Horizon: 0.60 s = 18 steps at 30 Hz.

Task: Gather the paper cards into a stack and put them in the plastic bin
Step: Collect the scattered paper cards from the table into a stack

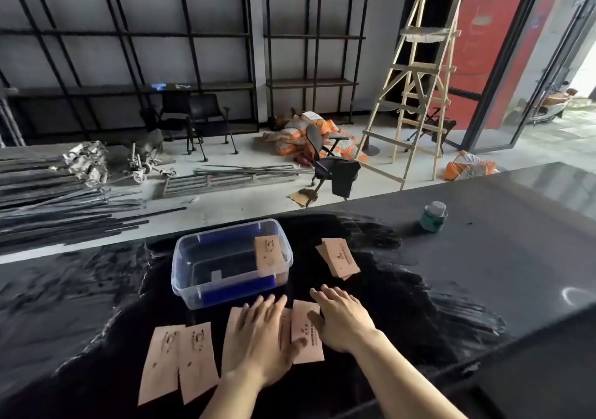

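Now both palms press flat, fingers spread: left hand (263, 334) and right hand (343, 320) on paper cards (306, 331) before the plastic bin (230, 262). Sliding them on this dark desk (483, 273) risks buckled corners, and the small stack (340, 257) beyond gets forgotten.

Both hands flat on cards near table edge: left hand (263, 338) palm-down over one, right hand (343, 320) on edge of next card (306, 331). Two more cards (179, 359) side by side off to left. Clear plastic bin (230, 262) just behind, one card (269, 255) leaning inside. Small fanned pile (340, 258) right of bin, green jar (433, 216) further back.
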Each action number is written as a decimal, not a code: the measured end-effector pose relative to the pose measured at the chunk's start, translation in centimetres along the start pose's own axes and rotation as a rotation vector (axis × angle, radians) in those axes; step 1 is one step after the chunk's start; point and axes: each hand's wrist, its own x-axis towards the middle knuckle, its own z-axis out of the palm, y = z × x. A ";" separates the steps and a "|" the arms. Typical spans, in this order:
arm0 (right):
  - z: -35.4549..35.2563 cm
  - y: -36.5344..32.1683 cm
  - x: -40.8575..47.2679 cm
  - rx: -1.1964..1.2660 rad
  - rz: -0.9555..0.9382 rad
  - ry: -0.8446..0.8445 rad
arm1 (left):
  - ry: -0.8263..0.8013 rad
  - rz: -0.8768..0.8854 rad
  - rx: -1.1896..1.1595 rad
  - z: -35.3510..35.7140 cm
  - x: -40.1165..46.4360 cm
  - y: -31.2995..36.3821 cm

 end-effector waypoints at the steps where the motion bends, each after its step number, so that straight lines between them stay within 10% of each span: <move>1: 0.2 0.0 0.0 0.011 -0.009 -0.022 | -0.026 -0.009 -0.031 0.4 -0.1 0.0; 18: 2.7 1.4 0.4 0.026 -0.066 0.110 | -0.055 -0.077 -0.285 1.3 1.4 1.2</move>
